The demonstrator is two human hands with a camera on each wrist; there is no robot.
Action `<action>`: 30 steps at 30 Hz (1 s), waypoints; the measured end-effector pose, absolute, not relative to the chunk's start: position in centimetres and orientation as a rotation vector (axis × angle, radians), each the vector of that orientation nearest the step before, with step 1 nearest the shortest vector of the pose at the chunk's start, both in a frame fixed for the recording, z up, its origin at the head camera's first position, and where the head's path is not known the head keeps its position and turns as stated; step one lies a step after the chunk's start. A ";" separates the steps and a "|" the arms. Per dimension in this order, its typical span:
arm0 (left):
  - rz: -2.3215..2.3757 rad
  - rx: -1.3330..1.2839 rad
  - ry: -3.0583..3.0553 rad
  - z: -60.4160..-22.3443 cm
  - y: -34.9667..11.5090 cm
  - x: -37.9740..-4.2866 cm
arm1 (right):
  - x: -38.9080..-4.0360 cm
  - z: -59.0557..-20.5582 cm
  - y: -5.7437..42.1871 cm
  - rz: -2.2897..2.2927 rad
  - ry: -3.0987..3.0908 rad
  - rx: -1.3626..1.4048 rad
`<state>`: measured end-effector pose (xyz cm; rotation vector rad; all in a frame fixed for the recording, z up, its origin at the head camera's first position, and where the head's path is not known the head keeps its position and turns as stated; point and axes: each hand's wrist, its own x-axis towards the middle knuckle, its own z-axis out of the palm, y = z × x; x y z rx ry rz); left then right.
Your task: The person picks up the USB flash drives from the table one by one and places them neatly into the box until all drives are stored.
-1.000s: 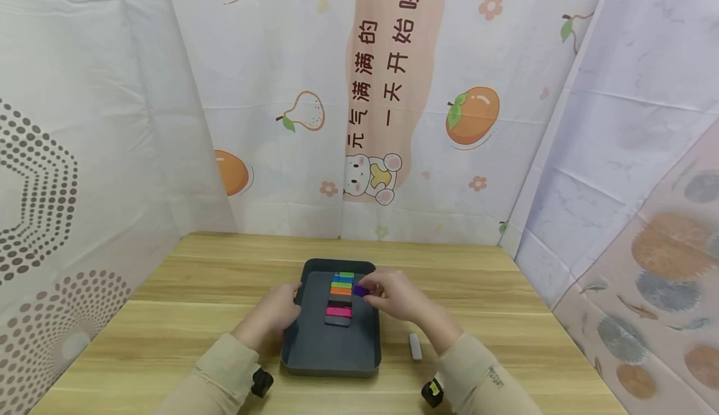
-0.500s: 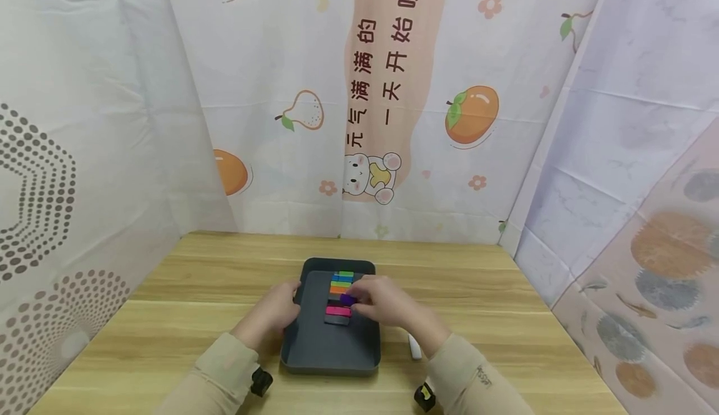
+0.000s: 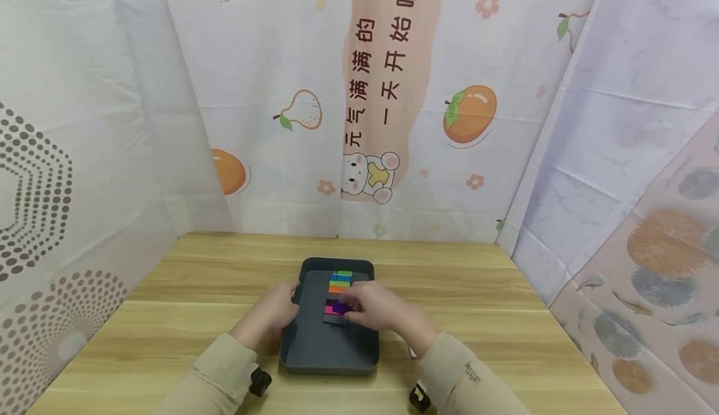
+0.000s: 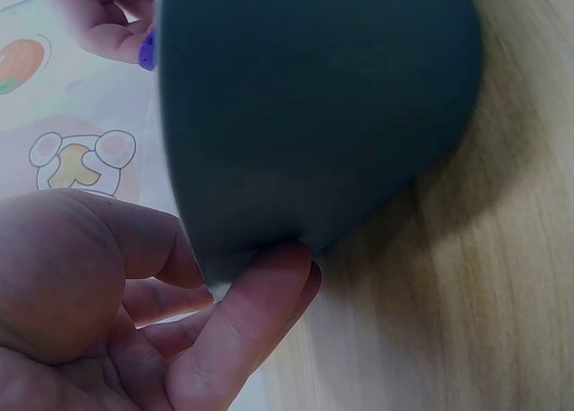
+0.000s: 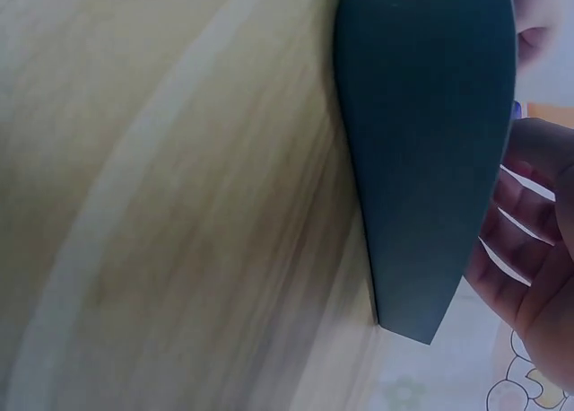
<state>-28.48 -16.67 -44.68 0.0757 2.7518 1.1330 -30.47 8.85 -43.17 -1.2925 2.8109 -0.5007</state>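
A dark grey rectangular tray (image 3: 328,354) lies on the wooden table. My left hand (image 3: 275,307) grips its left edge; in the left wrist view the thumb (image 4: 269,290) presses the outer wall while fingers curl at the rim. Over the tray, my right hand (image 3: 375,306) pinches a small purple bar (image 3: 339,307) between thumb and fingers, overlapping the pink bar (image 3: 328,310). Several short coloured bars form a column inside: green, blue, orange (image 3: 336,289), pink and dark grey (image 3: 334,320). In the right wrist view, the tray wall (image 5: 426,160) hides most of the purple bar.
A white bar (image 3: 412,351) lies on the table right of the tray, mostly hidden by the right forearm. Printed curtains (image 3: 269,171) hang behind the table (image 3: 444,278) and along both sides.
My right hand has carried the purple bar leftward and nearer, from the tray's right side past the dark bars to the pink one. My left hand stays on the tray edge.
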 end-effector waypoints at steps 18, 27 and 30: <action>1.125 0.087 2.764 -44.7 -16.7 -28.1 | -29.8 -44.2 6.8 -0.393 2.760 -1.227; 1.120 0.093 2.762 -44.7 -16.7 -28.3 | -29.3 -44.4 6.1 -0.272 2.775 -1.260; 1.117 0.096 2.766 -44.8 -16.7 -28.4 | -29.3 -44.6 6.0 -0.246 2.787 -1.254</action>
